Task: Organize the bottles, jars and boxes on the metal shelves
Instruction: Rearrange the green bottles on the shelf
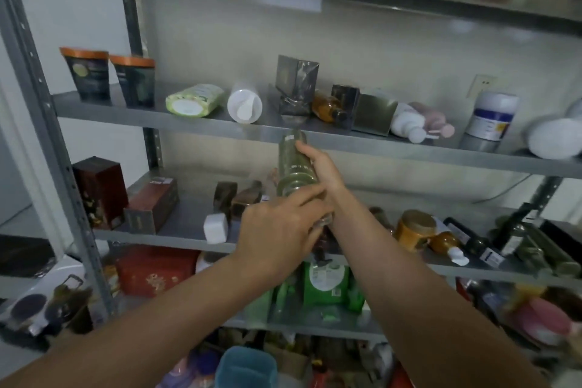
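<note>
Two hands meet on one green glass bottle (293,167) in the head view, held in the air before the metal shelves (157,239). Our right hand (319,167) wraps its fingers round the middle of the bottle, thumb on the near side. The bottle's far end reaches the front lip of the upper shelf (189,126), just below a clear-wrapped box (296,75) that stands upright there. Our left hand (277,230) comes in from below, its fingers stretched nearly straight and touching the bottle's lower end, curled round nothing

Several things share that upper shelf: two dark tubes (85,72) with orange caps upright at the left end, a pale green pack (193,100) and a white bottle (244,105) lying on their sides, an amber bottle (327,108) lying beside a gold box (373,115), a pump bottle (419,123) in white and pink on its side, and a white jar (493,115) with a blue label standing near the right end

On the shelf below we see a dark red box (99,192) upright at the left and a brown box (151,204) lying just beside it. An amber jar (414,228) sits right of our right forearm, with dark bottles (472,239) lying farther right. Lower still sit a red carton (154,271) and a green packet (327,283), their print too blurred to read
</note>
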